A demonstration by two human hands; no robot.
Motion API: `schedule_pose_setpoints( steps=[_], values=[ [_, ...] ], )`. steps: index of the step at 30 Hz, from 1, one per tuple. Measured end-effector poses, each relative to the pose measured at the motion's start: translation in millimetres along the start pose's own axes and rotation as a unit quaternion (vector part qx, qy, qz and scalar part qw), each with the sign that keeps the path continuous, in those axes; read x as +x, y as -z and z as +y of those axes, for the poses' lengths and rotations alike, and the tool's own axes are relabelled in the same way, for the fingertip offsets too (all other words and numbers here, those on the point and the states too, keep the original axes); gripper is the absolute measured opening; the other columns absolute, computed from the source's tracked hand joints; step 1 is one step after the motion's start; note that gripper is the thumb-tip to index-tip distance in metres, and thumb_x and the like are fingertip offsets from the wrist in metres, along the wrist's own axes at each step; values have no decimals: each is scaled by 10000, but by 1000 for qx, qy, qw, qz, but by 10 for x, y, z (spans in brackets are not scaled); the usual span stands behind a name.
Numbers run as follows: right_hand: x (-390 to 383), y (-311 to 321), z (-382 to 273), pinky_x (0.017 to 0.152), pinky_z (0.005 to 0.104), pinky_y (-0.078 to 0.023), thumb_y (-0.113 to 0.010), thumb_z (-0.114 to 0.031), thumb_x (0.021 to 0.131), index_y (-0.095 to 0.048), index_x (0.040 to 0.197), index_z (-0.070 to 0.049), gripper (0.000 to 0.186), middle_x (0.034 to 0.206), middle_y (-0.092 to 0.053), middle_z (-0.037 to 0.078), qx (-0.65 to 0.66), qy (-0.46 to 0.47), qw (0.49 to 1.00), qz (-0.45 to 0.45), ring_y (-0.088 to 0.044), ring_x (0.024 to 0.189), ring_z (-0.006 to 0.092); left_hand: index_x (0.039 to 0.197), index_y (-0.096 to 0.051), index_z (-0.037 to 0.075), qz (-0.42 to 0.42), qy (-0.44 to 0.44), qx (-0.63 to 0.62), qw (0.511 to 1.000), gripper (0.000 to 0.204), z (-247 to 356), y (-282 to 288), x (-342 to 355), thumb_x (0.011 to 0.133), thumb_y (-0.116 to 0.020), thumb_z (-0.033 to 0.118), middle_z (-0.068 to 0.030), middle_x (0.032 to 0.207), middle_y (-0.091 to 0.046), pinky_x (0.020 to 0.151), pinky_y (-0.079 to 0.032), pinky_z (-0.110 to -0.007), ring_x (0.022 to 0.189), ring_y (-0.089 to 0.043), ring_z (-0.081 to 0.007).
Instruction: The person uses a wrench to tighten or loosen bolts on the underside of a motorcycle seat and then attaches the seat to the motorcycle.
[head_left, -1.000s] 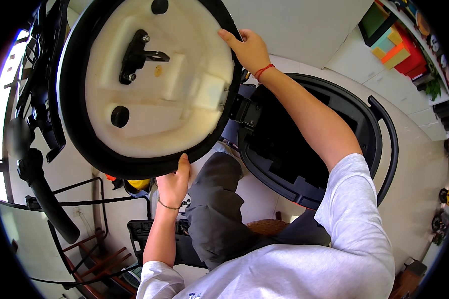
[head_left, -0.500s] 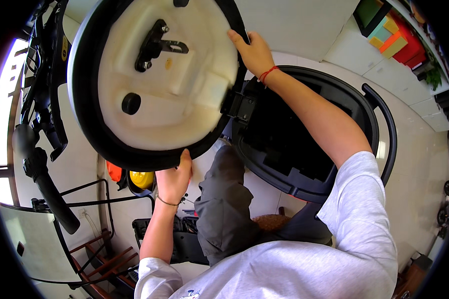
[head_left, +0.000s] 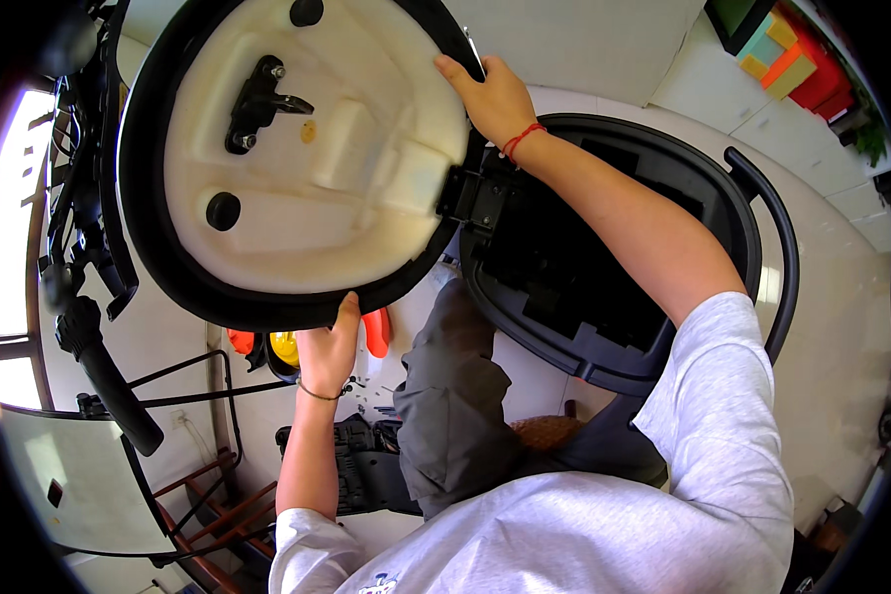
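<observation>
A seat lid with a cream plastic underside (head_left: pixel 346 218), black rim, two round black pads and a black metal bracket (head_left: pixel 252 109) is raised and tipped toward me. My left hand (head_left: pixel 327 337) grips its lower rim, thumb on the near side. My right hand (head_left: pixel 490 104) grips its upper right edge, thumb over the rim; the other fingertips are mostly hidden. A black hinge (head_left: pixel 475 213) joins the lid to an open black storage tub (head_left: pixel 564 277), whose dark interior lies under my right forearm.
A black handlebar (head_left: pixel 114 391) and frame stand at left. A curved grab rail (head_left: pixel 782 257) rings the tub's right side. Yellow (head_left: pixel 283 346) and red (head_left: pixel 376 332) items and a dark tool case (head_left: pixel 366 465) lie below. Colourful boxes (head_left: pixel 792 69) sit on white cabinets behind.
Both my hands have kept hold of the lid, which shifted slightly right, then back left. The tub sits higher in the picture, and more of a red item shows beside my left hand.
</observation>
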State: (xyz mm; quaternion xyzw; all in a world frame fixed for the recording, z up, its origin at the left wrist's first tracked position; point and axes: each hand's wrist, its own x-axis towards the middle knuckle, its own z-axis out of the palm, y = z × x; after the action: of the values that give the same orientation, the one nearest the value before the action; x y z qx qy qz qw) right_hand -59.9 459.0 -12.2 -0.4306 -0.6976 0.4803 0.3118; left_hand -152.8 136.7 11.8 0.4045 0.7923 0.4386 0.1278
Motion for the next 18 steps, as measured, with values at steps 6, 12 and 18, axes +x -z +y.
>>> schedule_pose_setpoints(
  steps=[6, 12, 18],
  values=[
    [-19, -6, -7, 765, 427, -529, -597, -713, 824, -545, 1154, 123, 901, 884, -672, 226, -1, 0, 1000, 16, -672, 842, 332, 959, -613, -67, 4, -8, -20, 1000, 136, 42, -21, 2, 881, -608, 44, -82, 867, -643, 775, -477, -331, 810, -579, -195],
    [10, 8, -20, 730, 422, -526, -586, -726, 824, -541, 1138, 132, 914, 855, -665, 213, -8, 2, 1000, 0, -667, 806, 320, 966, -608, -65, 0, 25, -29, 999, 134, 77, 2, -3, 894, -603, 48, -56, 872, -631, 771, -469, -310, 815, -556, -161],
    [-6, 24, -29, 718, 406, -534, -572, -734, 827, -547, 1094, 124, 898, 839, -659, 203, -18, 5, 1000, -3, -668, 790, 308, 982, -603, -58, 20, 18, -40, 999, 141, 112, -43, -5, 902, -604, 58, -37, 875, -616, 761, -458, -294, 819, -532, -142]
  ],
)
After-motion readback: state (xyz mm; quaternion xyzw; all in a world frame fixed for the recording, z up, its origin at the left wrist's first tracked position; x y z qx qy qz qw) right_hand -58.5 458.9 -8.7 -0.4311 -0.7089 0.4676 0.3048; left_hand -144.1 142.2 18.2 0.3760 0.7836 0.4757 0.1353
